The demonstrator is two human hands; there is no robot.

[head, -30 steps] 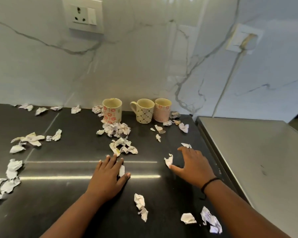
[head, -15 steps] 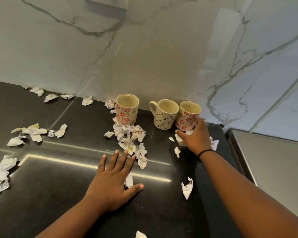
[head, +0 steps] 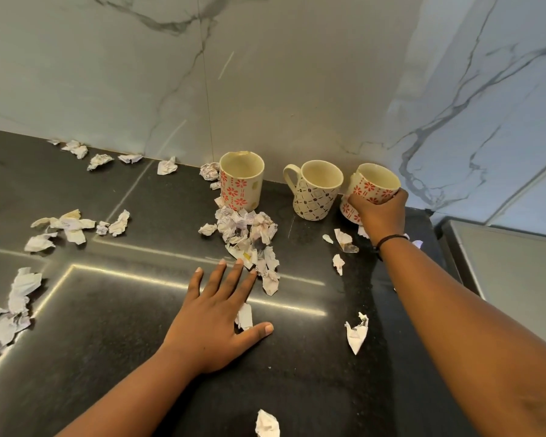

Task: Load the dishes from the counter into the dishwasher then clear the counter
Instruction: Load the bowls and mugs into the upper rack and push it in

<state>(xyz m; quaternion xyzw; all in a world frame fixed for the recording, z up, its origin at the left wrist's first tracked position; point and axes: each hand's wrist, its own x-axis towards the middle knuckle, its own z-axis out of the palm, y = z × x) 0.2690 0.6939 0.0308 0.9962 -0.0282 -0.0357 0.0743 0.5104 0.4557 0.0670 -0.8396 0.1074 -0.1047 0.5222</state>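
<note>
Right hand now wraps the right-most flowered mug at the desk's back right corner, fingers curled round its body; the mug leans toward us, so we judge it is tipping off the surface. Half a second ago the same hand was only arriving at that mug, and a second ago it lay flat near the desk's right edge among scraps. So the first dish is taken; carrying to the dishwasher is not yet done, and the dishwasher itself is not in view. Left hand lies flat on the dark desk near the middle, fingers spread and straight, holding nothing, much where it was a second ago; a paper scrap sits between its thumb and forefinger. The diamond-pattern mug stands upright just beside the gripped one; whether they touch we cannot tell. The other flowered mug stands upright along the back edge, a heap of crumpled paper against its front. More scraps lie toward the left edge and back left. Two mugs and all the paper remain: the task is at an early stage.
</note>
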